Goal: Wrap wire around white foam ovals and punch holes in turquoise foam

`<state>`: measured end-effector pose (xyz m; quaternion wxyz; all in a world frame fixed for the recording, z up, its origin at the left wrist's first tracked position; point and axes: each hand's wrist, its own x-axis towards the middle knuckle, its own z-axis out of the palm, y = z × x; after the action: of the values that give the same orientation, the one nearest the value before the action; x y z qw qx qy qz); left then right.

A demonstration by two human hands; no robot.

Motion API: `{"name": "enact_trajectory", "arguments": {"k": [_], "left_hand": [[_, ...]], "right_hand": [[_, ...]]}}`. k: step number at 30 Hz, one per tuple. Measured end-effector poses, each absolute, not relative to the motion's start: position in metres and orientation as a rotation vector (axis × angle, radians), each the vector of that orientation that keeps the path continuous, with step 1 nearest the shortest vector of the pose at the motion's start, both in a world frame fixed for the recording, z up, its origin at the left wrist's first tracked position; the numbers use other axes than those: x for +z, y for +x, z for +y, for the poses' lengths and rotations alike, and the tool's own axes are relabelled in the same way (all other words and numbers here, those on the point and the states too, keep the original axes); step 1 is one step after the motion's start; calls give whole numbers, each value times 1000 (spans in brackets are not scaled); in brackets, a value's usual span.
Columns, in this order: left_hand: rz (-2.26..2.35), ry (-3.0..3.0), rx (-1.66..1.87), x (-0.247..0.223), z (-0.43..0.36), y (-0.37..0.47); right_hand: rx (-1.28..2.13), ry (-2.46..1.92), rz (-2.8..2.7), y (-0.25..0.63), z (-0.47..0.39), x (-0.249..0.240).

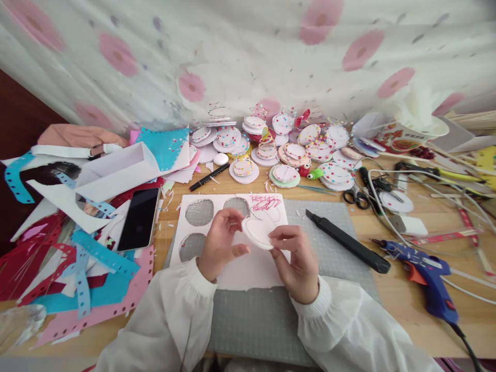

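Between thumb and fingers, my right hand pinches a white round foam or card disc, tilted above the sheet. My left hand is beside the disc's left edge with thumb and fingers apart; whether a fingertip touches the edge I cannot tell. Beneath both hands lies a white board with several round holes cut out and red scribbles at its upper right. It rests on a grey cutting mat. A black utility knife lies on the mat to the right of my right hand.
Several small tiered white paper cakes with coloured dots line the back. Paper scraps and a phone cover the left. At right are a blue glue gun, scissors, a white cable and a paper tub. A black marker lies behind the board.
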<state>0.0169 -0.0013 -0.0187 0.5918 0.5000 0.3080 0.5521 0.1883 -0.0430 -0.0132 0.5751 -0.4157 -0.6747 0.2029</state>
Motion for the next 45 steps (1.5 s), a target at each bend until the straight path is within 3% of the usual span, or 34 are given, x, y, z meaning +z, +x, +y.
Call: {"name": "enact_trajectory", "arguments": {"k": [6,10,15,21,33,45], "left_hand": [[650,1140,1049,-19,-7,21],[657,940,1028,-11,-10,19],[587,664,1012,-1,-7,16],[542,535,915,-4,-8,19],[532,622,908,-8,-9,22],[951,1090,962,-16,-8,17]], "right_hand": [[521,-1026,-1594,187,-39,-12],[782,-948,-1593,184,-42,-7],[1016,-944,-1200,186,-42,-8],[1525,-990,-1020,187,-34,-11],[1551,-1082,-987,187,-35,-11],[1361,-1180,-1164,181,-35,-9]]}}
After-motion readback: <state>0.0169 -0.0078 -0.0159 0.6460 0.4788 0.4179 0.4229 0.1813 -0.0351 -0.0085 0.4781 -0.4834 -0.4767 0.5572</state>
